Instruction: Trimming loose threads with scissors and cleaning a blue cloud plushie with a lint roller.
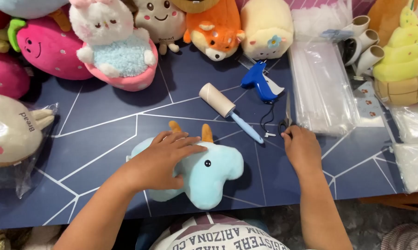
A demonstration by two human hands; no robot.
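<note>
Pale-blue plush, a soft toy [204, 173] with orange horns, is pinned flat on the dark worktop [102, 125] under the left hand [160, 159], whose fingers [190, 148] lie spread and released across its back. Right of the toy, the right hand [301, 148] is seen with fingers curled at the handles of small scissors [286, 118], seemingly just taking hold; a lint roller [225, 109] lies just beyond the toy. Trimming seems in hand, which would call for a firm grip on the scissors.
</note>
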